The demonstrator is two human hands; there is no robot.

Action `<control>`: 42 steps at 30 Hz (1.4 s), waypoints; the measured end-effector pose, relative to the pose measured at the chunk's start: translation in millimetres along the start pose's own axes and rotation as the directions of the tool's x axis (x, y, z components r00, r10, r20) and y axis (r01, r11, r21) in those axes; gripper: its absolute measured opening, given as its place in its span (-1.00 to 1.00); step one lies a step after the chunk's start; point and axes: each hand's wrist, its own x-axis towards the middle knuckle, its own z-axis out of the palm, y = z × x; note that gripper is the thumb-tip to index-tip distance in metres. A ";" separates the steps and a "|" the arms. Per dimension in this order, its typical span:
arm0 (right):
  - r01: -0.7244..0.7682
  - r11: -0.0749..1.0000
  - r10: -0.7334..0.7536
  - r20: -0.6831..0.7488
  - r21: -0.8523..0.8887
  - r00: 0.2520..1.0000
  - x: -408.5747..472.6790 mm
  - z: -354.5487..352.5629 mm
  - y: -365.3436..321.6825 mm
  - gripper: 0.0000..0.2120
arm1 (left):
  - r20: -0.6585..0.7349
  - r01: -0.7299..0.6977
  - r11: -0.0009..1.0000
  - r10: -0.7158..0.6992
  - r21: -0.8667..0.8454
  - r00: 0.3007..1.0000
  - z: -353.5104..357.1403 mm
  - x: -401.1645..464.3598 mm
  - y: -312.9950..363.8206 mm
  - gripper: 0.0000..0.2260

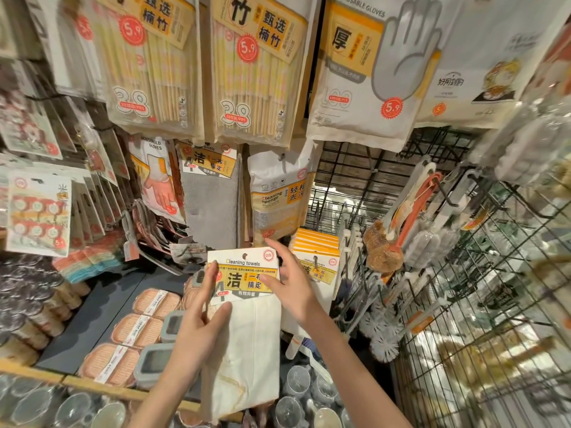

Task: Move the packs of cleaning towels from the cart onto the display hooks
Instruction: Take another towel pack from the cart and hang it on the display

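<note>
Nearest, at the bottom edge, a row of clear glass cups in front of a yellow shelf edge.

Just above, held up in both hands, a white pack of cleaning towels with a yellow and white card on top. Left hand gripping the left side of the pack, thumb on the white cloth in front, fingers up along the card edge. Right hand at the right edge of the card, thumb pressed on the front, forefinger stretched upward; other fingers behind the card, so cannot tell how firmly clasped. Hanging hole in the card at the top, not on any hook.

Left of the hands, on a dark shelf, pink soap dishes and grey lidded boxes.

Just behind the right hand, a row of same towel packs hanging on a hook, close beside the held pack.

Further back, a grey towel pack, a cleaning sponge bag and household gloves hanging side by side. To the right, brushes on a black wire rack.

Farthest and highest, two packs of bamboo chopsticks and a bag of disposable gloves.
</note>
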 end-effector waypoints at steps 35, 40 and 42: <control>-0.239 0.930 0.110 -0.410 -0.278 0.905 5.2 -91.5 112.6 -0.46 | 0.332 0.000 0.995 -0.034 0.102 0.943 143.4 85.5 -101.5 -0.30; -0.214 0.891 0.048 -0.385 -0.400 0.922 -1.2 -85.1 119.2 -0.43 | 0.224 -0.010 0.988 -0.025 0.154 0.974 154.0 90.7 -109.3 -0.28; -0.195 0.876 0.043 -0.331 -0.442 0.943 -5.5 -80.4 121.7 -0.39 | 0.212 0.009 0.985 -0.047 0.175 0.976 155.8 94.0 -110.9 -0.28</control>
